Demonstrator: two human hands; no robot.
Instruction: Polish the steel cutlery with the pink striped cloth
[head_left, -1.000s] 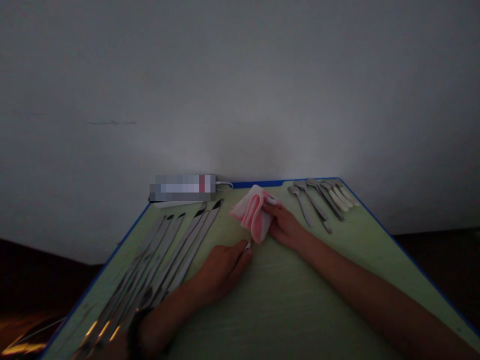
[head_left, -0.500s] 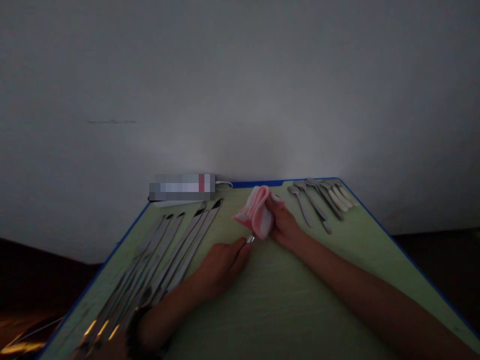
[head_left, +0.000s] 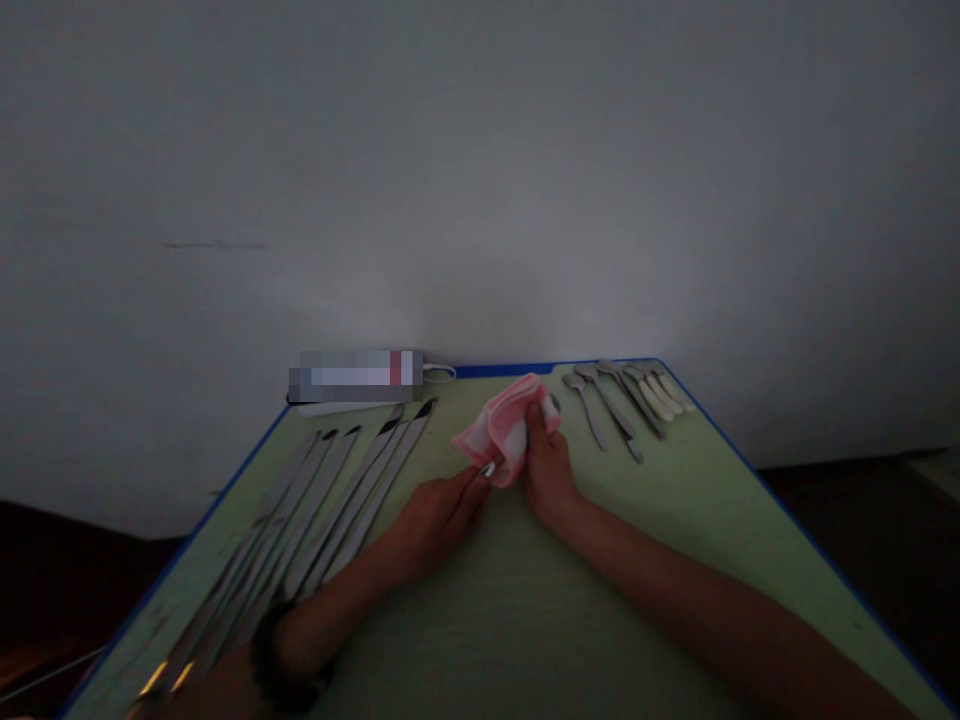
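My left hand [head_left: 442, 515] is closed around the shiny metal handle of a spoon [head_left: 487, 469], whose shaft runs into a folded cloth. A grey rounded end shows at the cloth's right side; most of the spoon is hidden. My right hand [head_left: 551, 465] grips the pink and white cloth [head_left: 501, 425] around the spoon, thumb pressed on top. Both hands are above the middle of the green table. Behind my left forearm lie several long metal table knives [head_left: 360, 500], side by side. To the right of my right hand lie several spoons [head_left: 592, 412].
The green table [head_left: 480, 620] has a blue edge and stands against a grey wall [head_left: 480, 180]. At its back left is a blurred-out box-like object [head_left: 356, 378] with a white cable [head_left: 442, 372]. Some spoons at the back right have white handles [head_left: 660, 398].
The cloth has turned and opened out a little around the spoon. My right hand has shifted left, with its thumb now on top of the cloth. The view has moved slightly to the right.
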